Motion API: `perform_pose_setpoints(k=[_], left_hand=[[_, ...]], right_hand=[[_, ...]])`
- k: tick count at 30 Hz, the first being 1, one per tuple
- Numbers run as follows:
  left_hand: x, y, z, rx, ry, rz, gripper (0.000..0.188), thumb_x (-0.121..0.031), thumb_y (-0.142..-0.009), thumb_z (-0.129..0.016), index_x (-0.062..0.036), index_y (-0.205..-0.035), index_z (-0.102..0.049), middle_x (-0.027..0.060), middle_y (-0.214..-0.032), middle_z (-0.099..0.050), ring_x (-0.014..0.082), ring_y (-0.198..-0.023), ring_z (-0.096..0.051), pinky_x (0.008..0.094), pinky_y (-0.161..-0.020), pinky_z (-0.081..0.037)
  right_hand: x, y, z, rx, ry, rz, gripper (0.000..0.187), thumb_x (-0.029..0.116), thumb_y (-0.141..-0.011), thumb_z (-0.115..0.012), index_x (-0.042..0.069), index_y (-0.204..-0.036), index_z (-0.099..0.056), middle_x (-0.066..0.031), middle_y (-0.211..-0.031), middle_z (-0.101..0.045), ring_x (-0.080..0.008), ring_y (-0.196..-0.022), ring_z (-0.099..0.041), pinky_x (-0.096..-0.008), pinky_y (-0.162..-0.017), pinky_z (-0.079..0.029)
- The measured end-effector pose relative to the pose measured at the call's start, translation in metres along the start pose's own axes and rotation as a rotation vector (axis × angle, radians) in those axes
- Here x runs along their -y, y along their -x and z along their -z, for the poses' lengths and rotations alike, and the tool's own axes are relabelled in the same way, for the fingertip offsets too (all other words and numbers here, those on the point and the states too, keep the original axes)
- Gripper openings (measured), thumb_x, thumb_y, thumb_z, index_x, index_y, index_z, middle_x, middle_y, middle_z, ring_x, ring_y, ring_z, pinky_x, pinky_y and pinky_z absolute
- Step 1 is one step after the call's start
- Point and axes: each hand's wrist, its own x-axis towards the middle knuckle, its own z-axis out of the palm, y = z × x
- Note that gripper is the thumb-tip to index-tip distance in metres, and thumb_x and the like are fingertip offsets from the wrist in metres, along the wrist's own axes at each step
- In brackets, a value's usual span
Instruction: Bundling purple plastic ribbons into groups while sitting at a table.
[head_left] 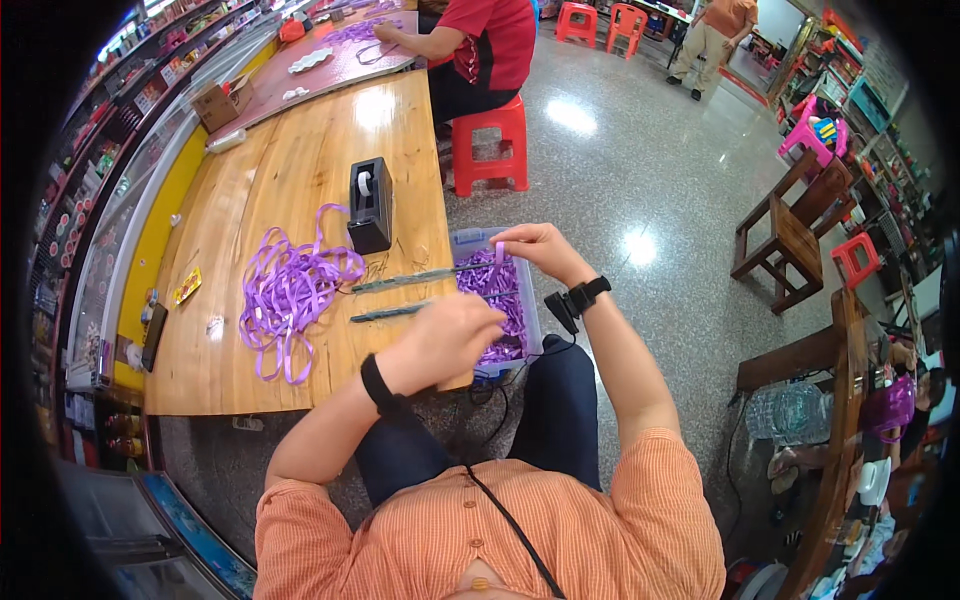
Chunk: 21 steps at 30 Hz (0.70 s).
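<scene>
Above a clear plastic bin (532, 300) filled with purple ribbon pieces (508, 318), my right hand (545, 248) pinches a short purple ribbon strip (499, 254) that hangs from its fingertips. My left hand (450, 340) is closed over the table's right edge, its fingers curled; what they hold, if anything, is hidden. Two thin dark rods, an upper rod (405, 281) and a lower rod (385, 314), look wrapped at the table and point out over the bin. The left hand partly covers the lower rod. A loose heap of long purple ribbon (285, 295) lies to their left.
A black tape dispenser (370, 205) stands on the wooden table (215, 260) beyond the rods. A yellow packet (187, 286) lies at the left. Another person in red works at the far table, by a red stool (490, 145). A wooden chair (795, 235) stands right.
</scene>
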Motion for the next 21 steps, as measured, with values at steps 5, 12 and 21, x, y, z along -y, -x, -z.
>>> perform_pose_setpoints(k=[5, 12, 21], left_hand=[[0.049, -0.022, 0.01, -0.184, -0.247, -0.012, 0.027, -0.011, -0.089, -0.061, -0.0029, -0.114, -0.066, 0.0143, -0.11, -0.066, 0.0343, -0.104, -0.061, 0.0438, -0.091, -0.049], [0.066, -0.023, -0.004, 0.078, -0.388, 0.149, 0.045, -0.008, -0.088, -0.056, -0.0035, -0.132, -0.056, 0.0122, -0.13, -0.06, 0.0333, -0.124, -0.051, 0.0449, -0.102, -0.044], [0.064, -0.022, -0.016, 0.012, -0.34, 0.214, 0.04, -0.011, -0.092, -0.051, -0.003, -0.13, -0.057, 0.013, -0.126, -0.062, 0.0348, -0.123, -0.052, 0.0448, -0.103, -0.043]], right_hand=[[-0.043, -0.006, -0.023, 0.104, -0.067, -0.131, 0.02, 0.011, -0.091, -0.071, 0.001, -0.107, -0.074, -0.0029, -0.098, -0.074, -0.0085, -0.09, -0.064, -0.0255, -0.084, -0.052], [-0.057, 0.062, -0.086, 0.175, -0.34, -0.492, 0.023, 0.023, -0.097, -0.066, 0.0, -0.092, -0.069, -0.0027, -0.082, -0.069, -0.01, -0.07, -0.064, -0.0241, -0.065, -0.053], [-0.078, 0.158, -0.138, -0.123, -0.533, -0.826, 0.018, 0.018, -0.097, -0.064, 0.001, -0.094, -0.065, -0.0072, -0.077, -0.069, -0.0142, -0.057, -0.064, -0.03, -0.052, -0.056]])
